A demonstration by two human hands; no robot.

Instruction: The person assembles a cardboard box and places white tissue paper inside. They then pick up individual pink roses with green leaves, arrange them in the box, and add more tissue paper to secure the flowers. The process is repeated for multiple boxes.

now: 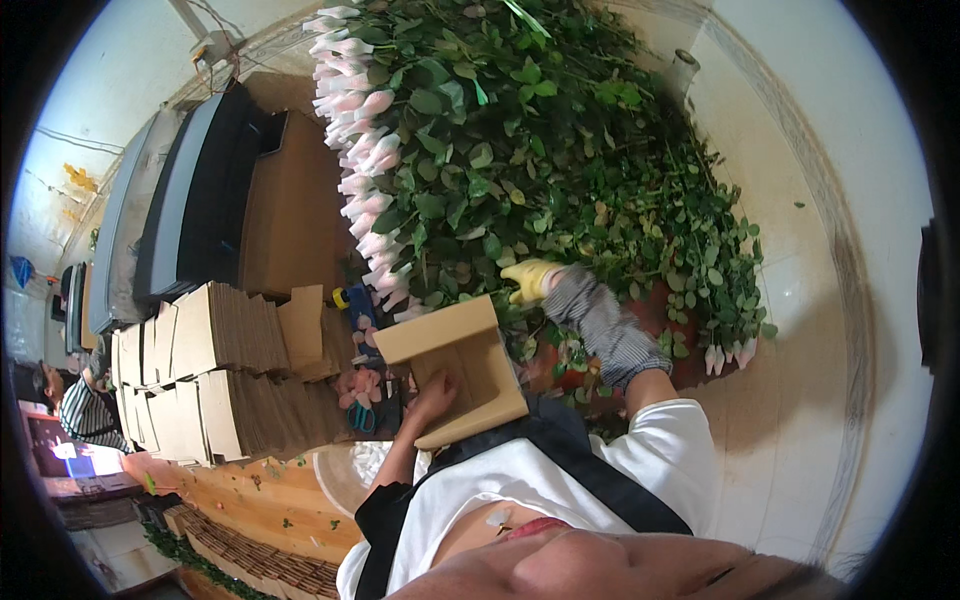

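Room: white wall (pixel 850 120) and pale tiled floor (pixel 765 460) to the right; a wood-toned surface (pixel 250 500) at lower left.
Background: another person in a striped top (pixel 88 408) at the far left.
Flower pile: leafy stems (pixel 540 150) heaped ahead of the wearer; a row of pale pink-white sleeved buds (pixel 365 155) along the left edge.
Cardboard box: an open cardboard box (pixel 440 330) stands close against the wearer's front, its opening showing, below the pile's near edge.
Left hand: the left hand (pixel 437 395), bare, reaches inside the box; fingers partly hidden, grip cannot be told.
Right hand: the right hand (pixel 530 281), yellow-gloved, is at the near side of the leaves, fingers pointing left; whether it grips a stem cannot be told.
Left of box: scissors (pixel 362 417) with blue-green handles near pink pieces (pixel 360 386); stacked folded cardboard (pixel 225 330) beyond.
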